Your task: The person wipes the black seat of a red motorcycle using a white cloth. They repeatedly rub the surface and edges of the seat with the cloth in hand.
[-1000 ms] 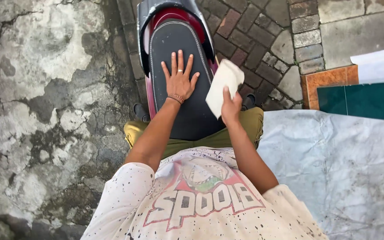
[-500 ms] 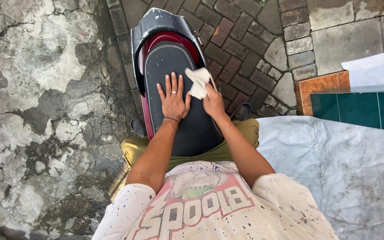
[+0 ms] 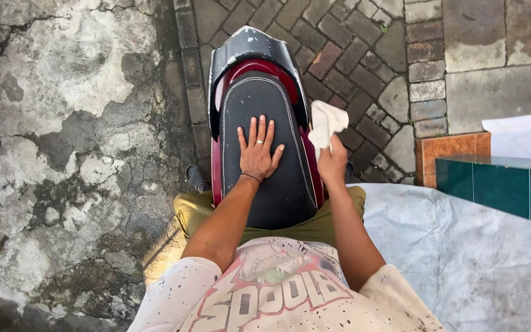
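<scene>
Cloth [image 3: 327,123] shifted off seat [image 3: 271,184] edge, right hand [image 3: 333,165] gripping, left hand [image 3: 257,150] flat.

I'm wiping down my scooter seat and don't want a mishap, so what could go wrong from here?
The white cloth is pinched only at its lower end by the right hand, off the side of the black seat; it might slip onto the brick paving. The left hand presses flat on the seat, so leaning hard could rock the scooter.

The black scooter seat [image 3: 271,178] carries the left hand [image 3: 257,154] laid flat on it, and the scooter stands on brick paving [image 3: 351,49].
</scene>
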